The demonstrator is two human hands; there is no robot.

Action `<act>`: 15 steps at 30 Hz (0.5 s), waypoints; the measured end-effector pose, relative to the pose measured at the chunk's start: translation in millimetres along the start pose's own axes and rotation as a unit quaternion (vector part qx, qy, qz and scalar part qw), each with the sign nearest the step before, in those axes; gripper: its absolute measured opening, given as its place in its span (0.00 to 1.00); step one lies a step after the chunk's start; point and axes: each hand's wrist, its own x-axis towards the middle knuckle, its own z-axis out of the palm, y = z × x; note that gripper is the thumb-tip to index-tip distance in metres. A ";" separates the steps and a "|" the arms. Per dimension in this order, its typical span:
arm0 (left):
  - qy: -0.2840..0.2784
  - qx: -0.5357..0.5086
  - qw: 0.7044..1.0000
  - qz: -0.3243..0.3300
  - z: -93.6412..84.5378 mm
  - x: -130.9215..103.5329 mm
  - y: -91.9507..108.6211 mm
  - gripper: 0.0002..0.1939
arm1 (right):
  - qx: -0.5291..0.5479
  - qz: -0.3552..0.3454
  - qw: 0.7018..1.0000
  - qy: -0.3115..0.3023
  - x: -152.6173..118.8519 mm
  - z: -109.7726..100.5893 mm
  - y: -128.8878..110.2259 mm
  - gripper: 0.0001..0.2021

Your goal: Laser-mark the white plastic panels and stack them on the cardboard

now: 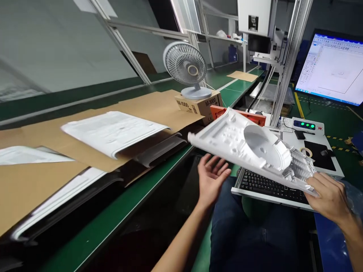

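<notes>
A white molded plastic housing panel [227, 138], with a round recess and ribbed slots, hangs tilted above the keyboard [266, 185]. My right hand [329, 196] grips its near right corner, fingers over the slotted end. Below the panel's left part is my left hand [211, 177], palm up with fingers spread; it holds nothing and appears apart from the panel. To the left, a similar white panel [121, 128] lies on brown cardboard sheets [150, 104], and further panel edges show beneath the cardboard.
A grey fan [185, 68] stands on a cardboard box [200, 105] behind the panels. An upright metal post [292, 60] carries a machine head. At right are a monitor [331, 68], a control box with green lights [307, 125], a tape roll [306, 152] and a mouse [326, 153].
</notes>
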 end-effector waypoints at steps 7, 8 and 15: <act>-0.073 0.124 0.966 0.212 -4.6 15.7 30.8 0.30 | 0.057 -0.039 0.991 -0.115 -19.6 8.9 7.9 0.10; -0.071 0.125 0.967 0.211 -7.1 14.0 28.0 0.27 | 0.061 -0.037 0.990 -0.120 -18.6 11.5 7.5 0.10; -0.006 0.086 0.974 0.209 -34.4 21.4 11.3 0.21 | 0.220 0.018 0.964 -0.152 -7.4 -17.8 44.7 0.17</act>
